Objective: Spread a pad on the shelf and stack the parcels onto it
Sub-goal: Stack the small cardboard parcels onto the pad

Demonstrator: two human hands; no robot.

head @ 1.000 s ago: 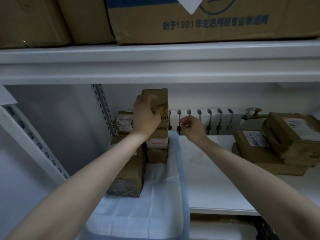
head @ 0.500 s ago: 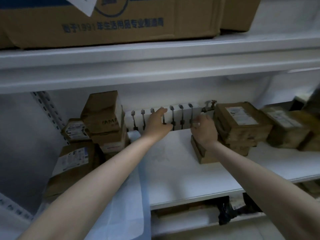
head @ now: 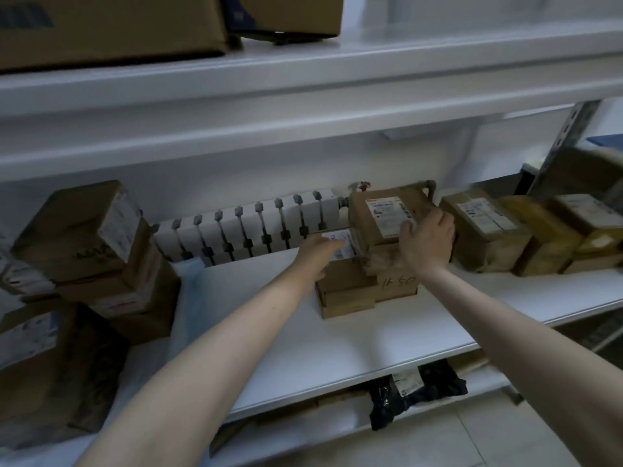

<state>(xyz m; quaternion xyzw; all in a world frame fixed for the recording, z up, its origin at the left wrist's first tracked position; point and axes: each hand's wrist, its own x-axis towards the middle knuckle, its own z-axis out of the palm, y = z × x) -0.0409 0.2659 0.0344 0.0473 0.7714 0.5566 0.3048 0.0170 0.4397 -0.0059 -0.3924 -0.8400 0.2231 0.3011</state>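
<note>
A light blue pad (head: 192, 284) lies on the left part of the white shelf (head: 337, 348), blurred. Several brown parcels (head: 97, 230) are stacked on it at the left. In the middle of the shelf a labelled top parcel (head: 377, 214) sits on flatter parcels (head: 347, 291). My right hand (head: 426, 241) grips the top parcel's front right corner, fingers curled round its edge. My left hand (head: 318, 254) reaches with stretched fingers to the left side of this stack and touches a lower labelled parcel (head: 342, 242).
More brown parcels (head: 485, 227) line the shelf to the right, up to a metal upright (head: 566, 143). A white radiator (head: 249, 227) runs along the back wall. The shelf above (head: 303, 79) carries big cartons (head: 111, 25). A black bag (head: 418, 396) lies on the shelf below.
The view has swung right. My left hand left the stack on the pad and crossed to the middle stack; my right hand moved from its lower left onto the top parcel.
</note>
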